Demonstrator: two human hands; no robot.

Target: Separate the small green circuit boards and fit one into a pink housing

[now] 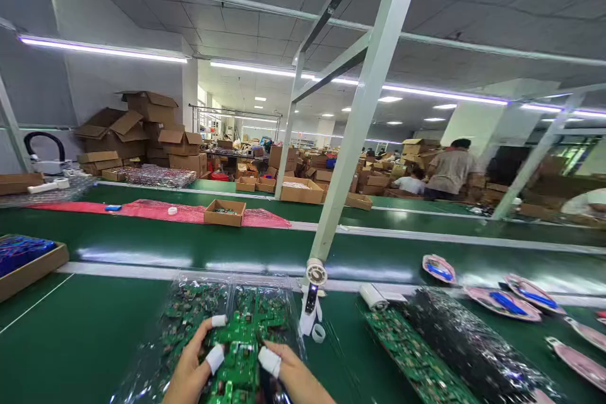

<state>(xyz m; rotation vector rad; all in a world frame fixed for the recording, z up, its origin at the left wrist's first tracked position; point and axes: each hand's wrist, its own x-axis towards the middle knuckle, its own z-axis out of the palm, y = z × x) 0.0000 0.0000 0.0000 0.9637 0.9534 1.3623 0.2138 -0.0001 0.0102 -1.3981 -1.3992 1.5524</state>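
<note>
Near front of the green counter (108,334), left hand (188,367) and right hand (297,374) pinched one green circuit-board panel (239,353) at opposite sides, above bagged boards (187,310), count unclear. Three white finger covers (216,358) showed: two left, one right. Beyond: one white fan (316,273). Far right: three pink shells (479,297) bearing blue parts (508,303), one each.

An electronics assembly workshop: long green benches (108,322) cross the frame, green circuit boards (237,344) show at lower centre and lower right, cardboard boxes (151,107) pile up at left, strip lights (104,50) line the upper frame, and at least 2 people (452,170) appear right of centre.
</note>
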